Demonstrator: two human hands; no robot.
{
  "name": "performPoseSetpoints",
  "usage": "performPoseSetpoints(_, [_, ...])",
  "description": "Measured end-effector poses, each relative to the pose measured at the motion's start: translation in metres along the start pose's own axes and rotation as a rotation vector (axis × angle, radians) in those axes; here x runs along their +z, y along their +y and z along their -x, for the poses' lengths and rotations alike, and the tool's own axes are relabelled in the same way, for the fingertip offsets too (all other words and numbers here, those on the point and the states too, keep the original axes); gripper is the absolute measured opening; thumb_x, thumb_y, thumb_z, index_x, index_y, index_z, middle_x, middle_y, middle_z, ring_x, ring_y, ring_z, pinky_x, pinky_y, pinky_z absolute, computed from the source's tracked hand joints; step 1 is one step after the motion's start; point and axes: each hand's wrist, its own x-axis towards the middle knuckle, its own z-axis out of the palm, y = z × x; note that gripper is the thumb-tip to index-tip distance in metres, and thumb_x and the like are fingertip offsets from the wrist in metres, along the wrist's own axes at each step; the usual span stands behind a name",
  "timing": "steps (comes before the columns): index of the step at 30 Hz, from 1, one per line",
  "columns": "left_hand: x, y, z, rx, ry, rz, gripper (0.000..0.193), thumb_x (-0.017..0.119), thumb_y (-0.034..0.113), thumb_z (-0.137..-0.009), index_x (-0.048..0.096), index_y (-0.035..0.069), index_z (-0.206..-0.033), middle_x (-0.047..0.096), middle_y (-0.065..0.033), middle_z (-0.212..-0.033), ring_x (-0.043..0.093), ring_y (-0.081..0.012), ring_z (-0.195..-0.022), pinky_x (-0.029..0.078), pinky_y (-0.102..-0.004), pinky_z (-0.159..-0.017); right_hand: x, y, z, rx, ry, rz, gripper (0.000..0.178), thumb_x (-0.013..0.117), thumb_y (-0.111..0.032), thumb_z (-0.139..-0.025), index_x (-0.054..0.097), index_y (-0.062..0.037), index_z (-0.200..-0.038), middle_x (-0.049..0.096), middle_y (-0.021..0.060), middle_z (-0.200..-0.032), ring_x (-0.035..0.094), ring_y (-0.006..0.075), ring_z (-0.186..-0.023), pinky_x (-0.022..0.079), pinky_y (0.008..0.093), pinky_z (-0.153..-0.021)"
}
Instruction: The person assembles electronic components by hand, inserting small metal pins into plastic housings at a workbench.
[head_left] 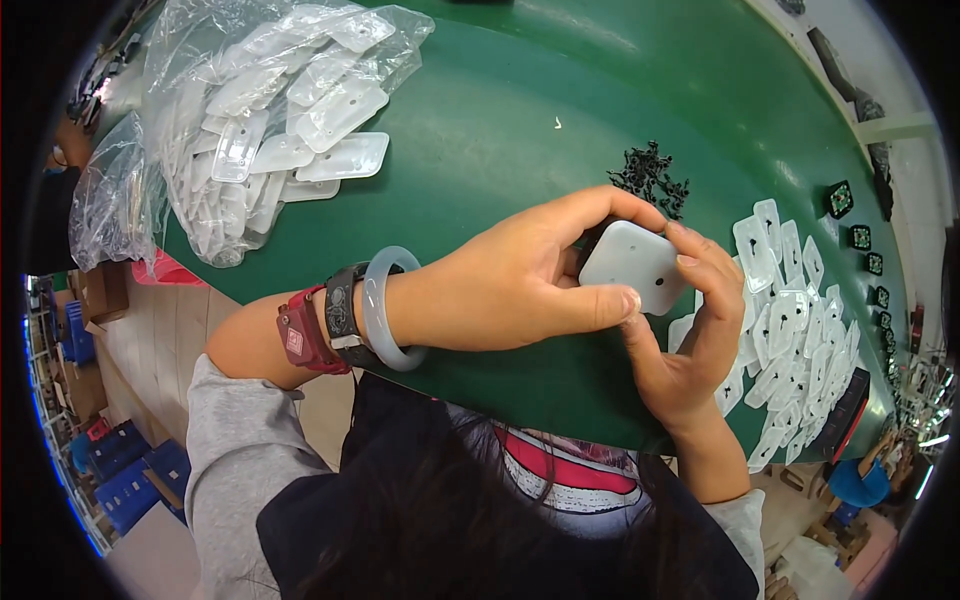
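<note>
Between my hands is a translucent white plastic plate (635, 265) with rounded corners and small holes, tilted up off the table. My left hand (545, 265) closes on it from the left, its thumb along the lower edge and its fingers round the far edge. From the right, my right hand (705, 310) grips the same plate, thumb at the bottom corner and fingertips at the upper right. Something dark shows behind the plate's left edge; what it is, I cannot tell. Just beyond my fingers lies a pile of small black parts (650, 178).
A clear bag (300, 80) spilling many similar white plates lies at far left. To the right, white plates with black parts in them (790, 330) are heaped on the green table (480, 130). Small dark square units (840, 200) line the right edge, near a black-and-red object (845, 415).
</note>
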Motion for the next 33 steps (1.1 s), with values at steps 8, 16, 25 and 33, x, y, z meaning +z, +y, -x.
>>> performPoseSetpoints(8, [0.000, 0.003, 0.000, 0.022, 0.015, -0.030, 0.045, 0.051, 0.002, -0.089, 0.040, -0.001, -0.132, 0.050, -0.0160, -0.130, 0.053, -0.0212, -0.113, 0.047, -0.0312, -0.093, -0.002, -0.003, 0.002, 0.138, -0.001, -0.152, 0.057, 0.069, -0.003, -0.074, 0.043, -0.0039, -0.124, 0.051, 0.0170, -0.130, 0.052, 0.0294, -0.110, 0.040, 0.0381, -0.098])
performPoseSetpoints(16, [0.001, 0.002, 0.001, 0.140, 0.018, -0.092, 0.044, 0.050, 0.001, -0.088, 0.043, 0.000, -0.131, 0.049, -0.0146, -0.133, 0.053, -0.0208, -0.114, 0.045, -0.0319, -0.096, -0.007, -0.010, -0.002, 0.578, 0.030, -0.841, 0.054, 0.059, -0.004, -0.082, 0.037, 0.0003, -0.131, 0.048, 0.0175, -0.130, 0.052, 0.0269, -0.112, 0.039, 0.0346, -0.100])
performPoseSetpoints(25, [0.006, -0.007, -0.001, 0.289, 0.053, -0.141, 0.043, 0.052, 0.000, -0.085, 0.048, 0.001, -0.128, 0.056, -0.0117, -0.123, 0.057, -0.0180, -0.105, 0.046, -0.0279, -0.090, -0.015, -0.016, -0.005, 0.710, -0.082, -0.893, 0.051, 0.056, -0.004, -0.086, 0.036, 0.0022, -0.132, 0.050, 0.0173, -0.124, 0.052, 0.0246, -0.112, 0.040, 0.0332, -0.099])
performPoseSetpoints(33, [0.005, -0.004, 0.004, 0.113, 0.082, -0.289, 0.049, 0.054, -0.001, -0.087, 0.041, -0.001, -0.135, 0.046, -0.0158, -0.137, 0.051, -0.0240, -0.120, 0.042, -0.0332, -0.102, -0.007, -0.011, 0.000, 0.605, -0.050, -0.692, 0.048, 0.059, -0.006, -0.086, 0.039, 0.0022, -0.129, 0.054, 0.0167, -0.118, 0.055, 0.0240, -0.107, 0.042, 0.0325, -0.096])
